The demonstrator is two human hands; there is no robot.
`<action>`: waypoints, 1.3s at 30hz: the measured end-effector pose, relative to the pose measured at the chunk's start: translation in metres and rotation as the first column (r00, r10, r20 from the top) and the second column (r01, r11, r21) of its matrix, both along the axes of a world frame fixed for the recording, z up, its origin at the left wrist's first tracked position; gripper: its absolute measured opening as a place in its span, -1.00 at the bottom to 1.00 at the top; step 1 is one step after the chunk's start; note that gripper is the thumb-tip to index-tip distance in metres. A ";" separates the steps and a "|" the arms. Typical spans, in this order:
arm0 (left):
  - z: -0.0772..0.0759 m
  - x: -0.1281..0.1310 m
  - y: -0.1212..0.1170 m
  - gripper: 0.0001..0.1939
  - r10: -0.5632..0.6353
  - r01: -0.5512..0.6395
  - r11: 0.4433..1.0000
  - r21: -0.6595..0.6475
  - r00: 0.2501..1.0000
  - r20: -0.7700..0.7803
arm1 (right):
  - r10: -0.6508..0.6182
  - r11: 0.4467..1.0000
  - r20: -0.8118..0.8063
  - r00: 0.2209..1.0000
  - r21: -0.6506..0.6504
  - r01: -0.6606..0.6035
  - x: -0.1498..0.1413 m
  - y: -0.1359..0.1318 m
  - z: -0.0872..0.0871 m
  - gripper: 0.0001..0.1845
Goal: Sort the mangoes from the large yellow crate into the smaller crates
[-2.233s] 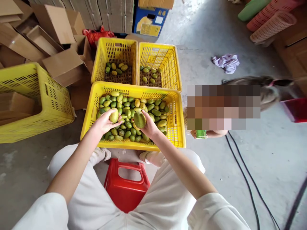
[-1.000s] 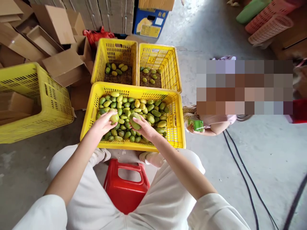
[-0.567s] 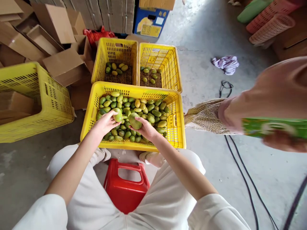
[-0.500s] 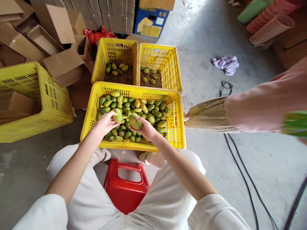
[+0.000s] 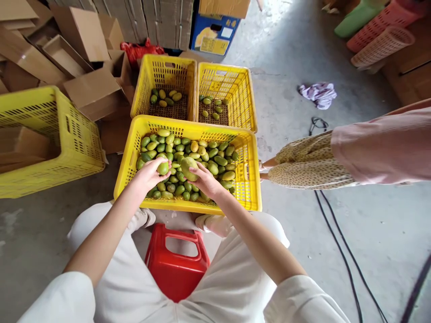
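Observation:
My left hand (image 5: pixel 150 173) is closed around a green mango (image 5: pixel 163 168), its fingers curled under the fruit. A larger, yellowish-green mango (image 5: pixel 189 168) is gripped in my right hand (image 5: pixel 204 180), thumb along its side. Both fruits are held above the big yellow crate (image 5: pixel 249 193), a short gap apart. Many green and some yellowish mangoes (image 5: pixel 220 160) lie piled in that crate. Behind it stand two more yellow crates, the left one (image 5: pixel 138 89) and the right one (image 5: pixel 251 98), each with a few mangoes on its floor.
A red stool (image 5: pixel 177 278) is between my legs. At left stand a yellow crate (image 5: pixel 81 143) and heaped cardboard boxes (image 5: pixel 90 92). A person in patterned trousers (image 5: pixel 306 161) stands at right, near black cables (image 5: pixel 336 237). A cloth (image 5: pixel 319 94) lies on the floor.
Both hands keep their mangoes; the left mango is now more covered by my fingers and the right one has been turned. The person at right has shifted, showing both legs.

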State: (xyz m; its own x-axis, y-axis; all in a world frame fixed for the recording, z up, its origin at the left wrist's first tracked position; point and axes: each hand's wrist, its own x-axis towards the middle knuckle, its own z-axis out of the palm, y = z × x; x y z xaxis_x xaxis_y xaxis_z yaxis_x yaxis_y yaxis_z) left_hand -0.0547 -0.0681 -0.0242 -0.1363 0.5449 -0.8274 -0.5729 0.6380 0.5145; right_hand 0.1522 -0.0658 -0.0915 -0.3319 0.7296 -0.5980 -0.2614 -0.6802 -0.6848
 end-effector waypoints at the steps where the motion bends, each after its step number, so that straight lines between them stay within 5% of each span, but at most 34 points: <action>1: -0.001 0.000 -0.001 -0.79 -0.001 0.001 1.000 0.009 1.000 -0.021 | 0.001 1.000 -0.013 1.000 -0.009 -0.002 0.000 0.000 0.001 -0.38; 6: -0.003 -0.001 -0.003 -0.71 -0.008 0.020 0.995 0.096 0.992 -0.122 | -0.020 0.999 -0.096 0.995 -0.044 0.016 0.003 0.000 0.005 -0.33; 11: -0.001 -0.003 -0.004 -0.67 -0.054 0.063 0.989 0.136 0.996 -0.068 | -0.030 0.995 -0.137 0.990 -0.095 0.017 0.005 0.000 0.004 -0.27; 17: -0.001 -0.002 -0.002 -0.84 -0.067 0.067 0.996 0.064 0.998 -0.012 | -0.053 0.993 -0.108 0.993 -0.115 0.040 0.005 0.006 0.002 -0.52; 27: 0.010 0.002 0.007 -0.75 0.023 -0.022 0.997 -0.077 1.000 0.013 | 0.000 0.990 -0.151 0.989 -0.142 -0.022 0.002 0.006 0.008 -0.43; 39: 0.029 0.008 0.007 -0.81 0.064 -0.059 0.993 -0.098 0.997 0.050 | -0.187 0.940 -0.125 0.974 -0.311 0.141 0.006 0.011 0.006 -0.60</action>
